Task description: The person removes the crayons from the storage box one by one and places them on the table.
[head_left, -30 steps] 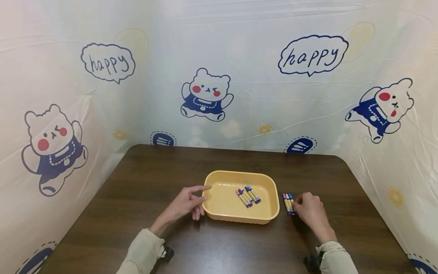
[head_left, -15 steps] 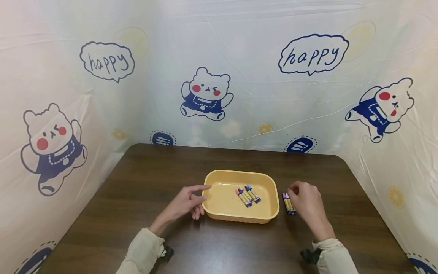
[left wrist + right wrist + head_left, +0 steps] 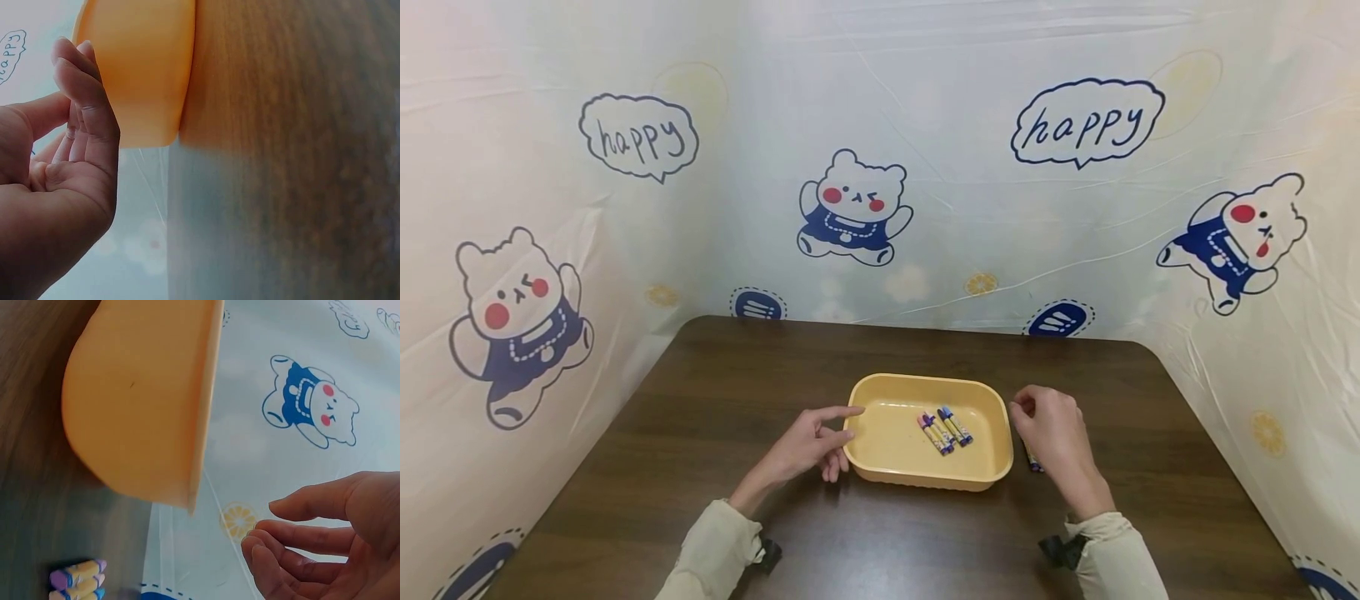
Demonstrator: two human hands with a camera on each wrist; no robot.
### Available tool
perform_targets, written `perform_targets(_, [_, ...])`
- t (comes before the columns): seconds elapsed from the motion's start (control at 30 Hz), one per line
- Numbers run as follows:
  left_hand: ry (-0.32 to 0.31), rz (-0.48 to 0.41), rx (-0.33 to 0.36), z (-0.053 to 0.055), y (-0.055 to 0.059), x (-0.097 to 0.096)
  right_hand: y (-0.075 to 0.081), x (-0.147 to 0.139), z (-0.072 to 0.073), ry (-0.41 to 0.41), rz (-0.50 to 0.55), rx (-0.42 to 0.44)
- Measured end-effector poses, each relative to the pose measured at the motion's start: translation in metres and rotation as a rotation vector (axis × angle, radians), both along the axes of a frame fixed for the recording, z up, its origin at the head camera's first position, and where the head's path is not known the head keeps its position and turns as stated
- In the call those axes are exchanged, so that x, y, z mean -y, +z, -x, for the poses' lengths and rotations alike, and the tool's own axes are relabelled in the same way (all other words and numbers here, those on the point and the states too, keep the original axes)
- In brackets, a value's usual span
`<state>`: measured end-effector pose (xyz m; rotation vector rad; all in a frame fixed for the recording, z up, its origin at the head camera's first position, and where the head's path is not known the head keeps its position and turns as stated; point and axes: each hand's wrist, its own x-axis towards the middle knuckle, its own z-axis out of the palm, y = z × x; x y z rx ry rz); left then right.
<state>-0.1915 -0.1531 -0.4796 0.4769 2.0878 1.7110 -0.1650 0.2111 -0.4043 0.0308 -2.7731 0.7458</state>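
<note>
A yellow plastic tray stands on the table, with several crayons in yellow wrappers lying on its floor. At its left end is my left hand; the index finger reaches over the rim and the other fingers hang loosely by the outer wall. My right hand hovers just off the tray's right end. In the right wrist view its thumb and half-bent fingers stand apart with nothing between them. Below it a row of crayons with purple, pink and blue ends lies on the table, mostly hidden by the hand in the head view.
The dark wooden table has rounded far corners. A pale printed curtain with cartoon bears surrounds it at the back and both sides.
My right hand has lifted off the row of crayons on the table and moved left and away from me, toward the tray's right rim. The left hand and the tray stay put.
</note>
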Motion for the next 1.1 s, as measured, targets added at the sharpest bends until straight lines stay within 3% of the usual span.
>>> perform_targets(0.63, [-0.003, -0.018, 0.006, -0.001, 0.001, 0.0, -0.006, 0.033, 0.012, 0.046, 0.022, 0.017])
perform_targets(0.9, [-0.003, -0.015, 0.006, -0.001, 0.001, 0.001, -0.019, 0.049, 0.02, 0.077, 0.001, 0.07])
perform_targets(1.1, [0.001, -0.007, 0.005, -0.001, 0.0, 0.0, -0.036, 0.059, 0.028, 0.088, -0.035, 0.159])
